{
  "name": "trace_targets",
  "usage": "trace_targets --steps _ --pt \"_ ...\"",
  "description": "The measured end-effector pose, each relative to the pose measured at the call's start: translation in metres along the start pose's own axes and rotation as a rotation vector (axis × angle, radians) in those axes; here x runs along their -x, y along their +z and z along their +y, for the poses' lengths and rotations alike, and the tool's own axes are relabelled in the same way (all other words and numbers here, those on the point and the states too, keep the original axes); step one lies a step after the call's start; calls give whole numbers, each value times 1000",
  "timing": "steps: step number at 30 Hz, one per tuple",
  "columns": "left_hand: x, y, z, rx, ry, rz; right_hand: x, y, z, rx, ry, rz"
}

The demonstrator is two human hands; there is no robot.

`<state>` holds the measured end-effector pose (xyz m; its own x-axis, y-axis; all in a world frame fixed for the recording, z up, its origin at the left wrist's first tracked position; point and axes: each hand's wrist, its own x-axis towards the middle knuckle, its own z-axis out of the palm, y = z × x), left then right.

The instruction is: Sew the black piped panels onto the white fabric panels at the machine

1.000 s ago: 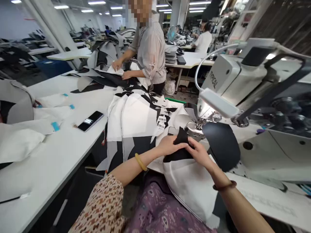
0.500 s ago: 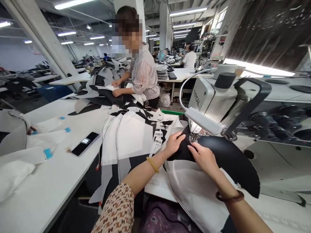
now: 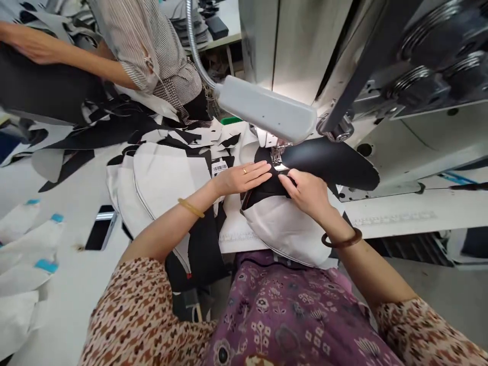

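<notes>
My left hand (image 3: 247, 178), with a ring and a yellow bangle at the wrist, lies flat with fingers stretched over black fabric (image 3: 263, 192), left of the presser foot (image 3: 277, 154). Just right of the foot's front, my right hand (image 3: 307, 190) pinches the edge of the same fabric between thumb and curled fingers. The black piece passes under the foot and spreads out to the right. A white fabric panel (image 3: 285, 223) with a piped edge hangs toward my lap below both hands. The needle tip is too small to make out.
A white lamp (image 3: 267, 109) on a bendable neck hangs over the foot. Stacked white panels (image 3: 168, 173) lie left, beside scraps and a barcode label (image 3: 219, 166). A phone (image 3: 101, 227) rests on the left table (image 3: 76, 274). A person in a striped shirt (image 3: 168, 56) handles dark fabric upper left.
The view has tilted down and moved closer. My left hand has gone from gripping the fabric's edge to lying flat on it. The other person's arm has lifted dark fabric.
</notes>
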<state>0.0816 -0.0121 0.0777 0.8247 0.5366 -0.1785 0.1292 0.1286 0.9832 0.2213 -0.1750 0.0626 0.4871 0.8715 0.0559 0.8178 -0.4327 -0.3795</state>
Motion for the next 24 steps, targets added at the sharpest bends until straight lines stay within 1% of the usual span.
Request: trace_targets --steps 3,6,8,12,14,16,19,21,24 --pt "1 3 -8 -83 40 20 -4 -3 8 -73 88 35" --pt "6 14 -20 -185 133 59 -18 -9 11 -128 125 71" --pt "12 24 -28 -287 219 114 -29 -13 14 -130 116 103" --pt "22 47 -43 -595 400 185 -52 -14 20 -84 58 138" --pt "23 57 -48 -693 431 248 -63 -14 21 -30 51 128" --pt "23 65 -52 -730 434 315 -73 -14 21 23 52 90" --pt "21 70 -56 -748 456 377 -85 -15 21 65 47 35" --pt "19 70 -58 -801 497 409 -91 -16 22 54 32 24" --pt "16 69 -59 -996 602 460 -98 -13 24 31 -15 38"
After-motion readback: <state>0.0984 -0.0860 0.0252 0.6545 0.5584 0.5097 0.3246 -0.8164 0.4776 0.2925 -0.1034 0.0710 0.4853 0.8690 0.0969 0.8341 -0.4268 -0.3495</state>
